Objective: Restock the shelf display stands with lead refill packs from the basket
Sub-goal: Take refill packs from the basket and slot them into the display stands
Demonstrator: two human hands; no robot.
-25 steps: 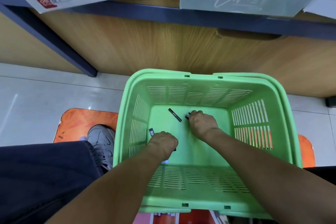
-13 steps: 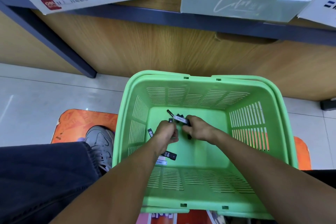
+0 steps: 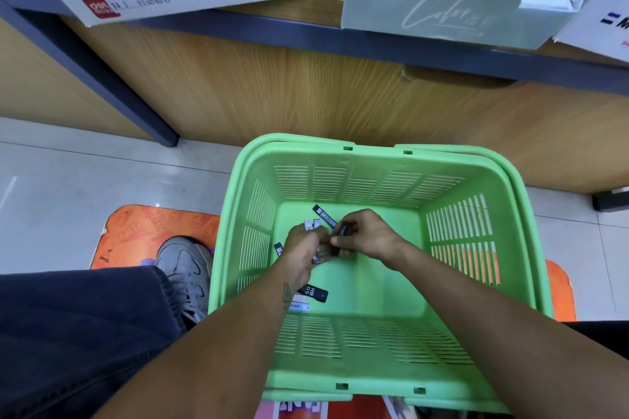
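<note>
Down in the green basket [image 3: 357,374], both grips met. Left hand [image 3: 304,246] clutched lead refill packs [image 3: 312,224]; right hand [image 3: 368,235] pinched a black pack [image 3: 343,229].

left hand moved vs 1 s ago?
Yes. The left hand has moved away from the basket's near wall toward the far wall, meeting the right hand mid-floor.
</note>
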